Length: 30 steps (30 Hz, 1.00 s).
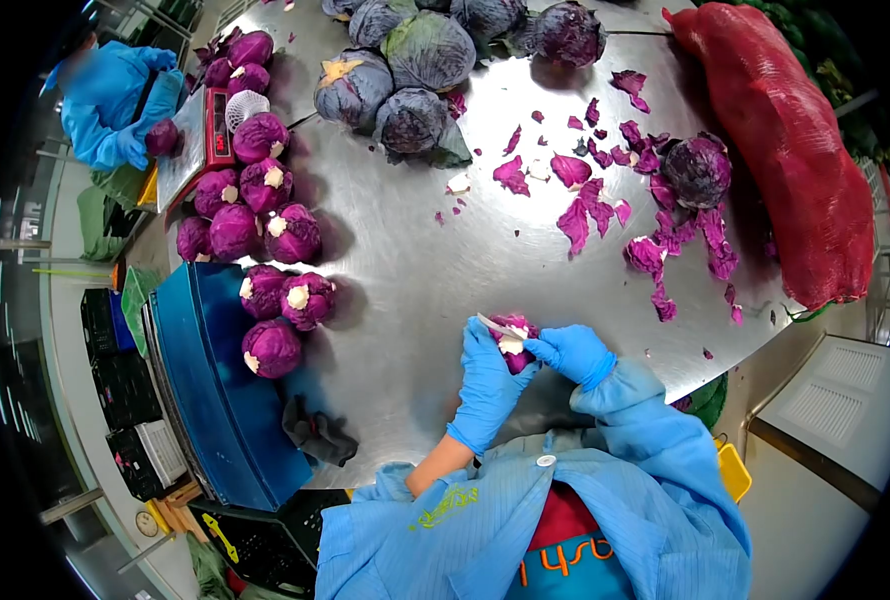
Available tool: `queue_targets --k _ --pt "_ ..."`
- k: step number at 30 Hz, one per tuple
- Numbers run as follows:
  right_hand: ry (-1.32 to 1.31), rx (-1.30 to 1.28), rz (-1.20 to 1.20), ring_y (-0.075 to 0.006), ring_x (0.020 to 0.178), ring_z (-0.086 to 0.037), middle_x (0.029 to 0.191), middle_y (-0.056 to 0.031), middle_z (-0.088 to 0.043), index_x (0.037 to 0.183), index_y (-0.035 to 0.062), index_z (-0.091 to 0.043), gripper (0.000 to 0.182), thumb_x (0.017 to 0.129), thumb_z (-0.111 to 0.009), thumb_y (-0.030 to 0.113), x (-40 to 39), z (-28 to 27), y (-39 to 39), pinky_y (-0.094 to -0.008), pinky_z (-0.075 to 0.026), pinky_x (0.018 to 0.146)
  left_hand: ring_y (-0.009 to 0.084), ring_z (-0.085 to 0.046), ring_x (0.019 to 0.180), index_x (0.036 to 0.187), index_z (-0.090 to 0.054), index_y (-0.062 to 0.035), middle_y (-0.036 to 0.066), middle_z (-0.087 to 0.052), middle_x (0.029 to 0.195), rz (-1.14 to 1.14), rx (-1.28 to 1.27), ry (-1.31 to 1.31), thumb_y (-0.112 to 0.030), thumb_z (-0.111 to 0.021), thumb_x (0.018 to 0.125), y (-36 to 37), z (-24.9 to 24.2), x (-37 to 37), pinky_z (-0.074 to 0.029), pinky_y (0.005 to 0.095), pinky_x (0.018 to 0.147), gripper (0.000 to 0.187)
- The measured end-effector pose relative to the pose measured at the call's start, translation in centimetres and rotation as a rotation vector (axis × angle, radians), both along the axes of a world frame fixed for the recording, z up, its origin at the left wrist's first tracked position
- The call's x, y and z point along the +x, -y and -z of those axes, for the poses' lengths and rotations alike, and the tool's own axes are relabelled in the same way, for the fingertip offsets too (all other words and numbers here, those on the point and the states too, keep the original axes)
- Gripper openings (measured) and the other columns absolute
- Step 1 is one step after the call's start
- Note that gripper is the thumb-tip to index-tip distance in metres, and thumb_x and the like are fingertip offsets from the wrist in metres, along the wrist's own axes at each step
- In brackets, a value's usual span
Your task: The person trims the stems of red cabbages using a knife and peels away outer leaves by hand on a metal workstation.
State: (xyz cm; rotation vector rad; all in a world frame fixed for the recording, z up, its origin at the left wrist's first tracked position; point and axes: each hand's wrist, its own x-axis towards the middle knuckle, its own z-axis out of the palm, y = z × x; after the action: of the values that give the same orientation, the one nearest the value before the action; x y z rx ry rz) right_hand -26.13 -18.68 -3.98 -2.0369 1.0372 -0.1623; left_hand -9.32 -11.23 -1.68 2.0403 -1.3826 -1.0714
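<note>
Near the front edge of the steel table, my left hand (492, 385), in a blue glove, is wrapped round the left side of a purple cabbage (515, 358). The pale cut stem of this cabbage faces up. My right hand (573, 354), also gloved in blue, comes in from the right with its fingers closed on a knife (500, 327). The blade lies across the top of the cabbage, by the white stem. The knife's handle is hidden in my right fingers, and the lower part of the cabbage is hidden by my left hand.
Trimmed purple cabbages (293, 233) stand at the left beside a blue bin (227, 375) and a red scale (217, 130). Untrimmed cabbages (429, 52) lie at the back. Torn leaves (585, 215) and a red mesh sack (790, 150) are rightward. Another person (110, 100) holds a cabbage at far left.
</note>
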Motion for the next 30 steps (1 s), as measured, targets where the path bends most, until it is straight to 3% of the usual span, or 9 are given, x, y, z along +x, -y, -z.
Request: queue_targets --k 3,9,12,16,18,20,23,25,30 --pt "-0.113 -0.024 -0.083 -0.034 0.064 -0.061 0.068 -0.0123 -0.061 0.071 0.0101 -0.058 0.047 0.094 -0.049 0.05 0.2 -0.5 0.6 -0.0446 -0.047 0.056 0.0476 -0.039 0.127 0.144 -0.01 0.0136 0.035 -0.028 0.14 -0.013 0.009 0.016 -0.033 -0.086 0.066 0.0 0.3 -0.2 -0.035 0.0482 0.106 0.118" --pt "-0.031 -0.115 0.472 -0.037 0.064 -0.06 0.069 -0.0153 -0.061 0.072 0.0099 -0.058 0.045 0.095 -0.05 0.047 2.5 0.9 -3.1 -0.0465 -0.046 0.057 0.0485 -0.039 0.127 0.144 -0.009 0.0128 0.036 -0.028 0.14 -0.086 0.028 0.059 -0.033 -0.085 0.067 -0.6 0.5 -1.0 -0.035 0.0497 0.106 0.118" --pt "-0.002 -0.035 0.38 -0.0387 0.064 -0.059 0.07 -0.0174 -0.06 0.072 0.0088 -0.058 0.044 0.094 -0.052 0.046 1.9 0.2 -2.7 -0.0464 -0.046 0.057 0.0484 -0.04 0.125 0.143 -0.012 0.0121 0.035 -0.032 0.137 -0.095 -0.066 0.083 -0.032 -0.085 0.068 -1.0 0.7 -0.9 -0.036 0.0498 0.105 0.113" --pt "-0.024 0.087 0.46 -0.0333 0.078 -0.067 0.085 -0.0156 -0.067 0.096 0.0071 -0.063 0.051 0.082 -0.067 0.055 1.9 -4.0 -2.1 -0.0403 -0.053 0.068 0.0436 -0.045 0.121 0.142 -0.018 0.0107 0.032 -0.037 0.133 -0.079 -0.074 -0.019 -0.028 -0.083 0.07 -0.9 0.0 -0.5 -0.04 0.0453 0.101 0.104" --pt "0.183 0.168 0.505 -0.0279 0.096 -0.067 0.116 -0.0174 -0.064 0.124 0.0022 -0.056 0.068 0.08 -0.071 0.052 2.2 -3.0 -1.9 -0.0361 -0.053 0.085 0.0359 -0.049 0.11 0.122 -0.04 0.0017 0.023 -0.047 0.118 -0.109 -0.114 -0.111 -0.022 -0.081 0.07 -0.6 -0.6 -0.3 -0.042 0.0463 0.093 0.07" --pt "0.181 0.209 0.213 -0.0252 0.096 -0.066 0.106 -0.0145 -0.067 0.119 0.0073 -0.06 0.045 0.087 -0.066 0.039 2.4 -2.9 -0.6 -0.0359 -0.052 0.084 0.027 -0.054 0.101 0.117 -0.044 -0.0006 0.019 -0.053 0.11 0.033 -0.189 0.125 -0.019 -0.079 0.071 0.1 -2.1 0.0 -0.047 0.041 0.085 0.061" --pt "0.0 0.111 0.154 -0.0329 0.084 -0.066 0.092 -0.0131 -0.067 0.107 0.0146 -0.062 0.035 0.085 -0.062 0.041 3.1 -4.2 -0.4 -0.0402 -0.052 0.072 0.0394 -0.047 0.107 0.125 -0.042 0.0082 0.027 -0.048 0.116 -0.055 -0.357 -0.214 -0.028 -0.078 0.071 1.3 2.5 -0.1 -0.041 0.0462 0.093 0.075" --pt "-0.109 0.055 0.191 -0.0347 0.078 -0.066 0.087 -0.0137 -0.067 0.102 0.0154 -0.063 0.031 0.085 -0.058 0.041 3.6 -3.6 -0.7 -0.0441 -0.051 0.068 0.0401 -0.047 0.108 0.121 -0.046 0.0082 0.027 -0.05 0.114 0.017 -0.203 -0.13 -0.029 -0.076 0.07 1.4 7.6 1.0 -0.039 0.0469 0.093 0.07" --pt "-0.193 0.091 0.233 -0.0361 0.078 -0.066 0.083 -0.016 -0.067 0.099 0.0143 -0.064 0.031 0.083 -0.058 0.04 2.9 -3.9 0.3 -0.0469 -0.05 0.069 0.0394 -0.049 0.106 0.113 -0.052 0.006 0.024 -0.054 0.107 0.209 -0.247 0.322 -0.026 -0.075 0.066 2.0 1.2 -0.5 -0.037 0.0475 0.093 0.061"
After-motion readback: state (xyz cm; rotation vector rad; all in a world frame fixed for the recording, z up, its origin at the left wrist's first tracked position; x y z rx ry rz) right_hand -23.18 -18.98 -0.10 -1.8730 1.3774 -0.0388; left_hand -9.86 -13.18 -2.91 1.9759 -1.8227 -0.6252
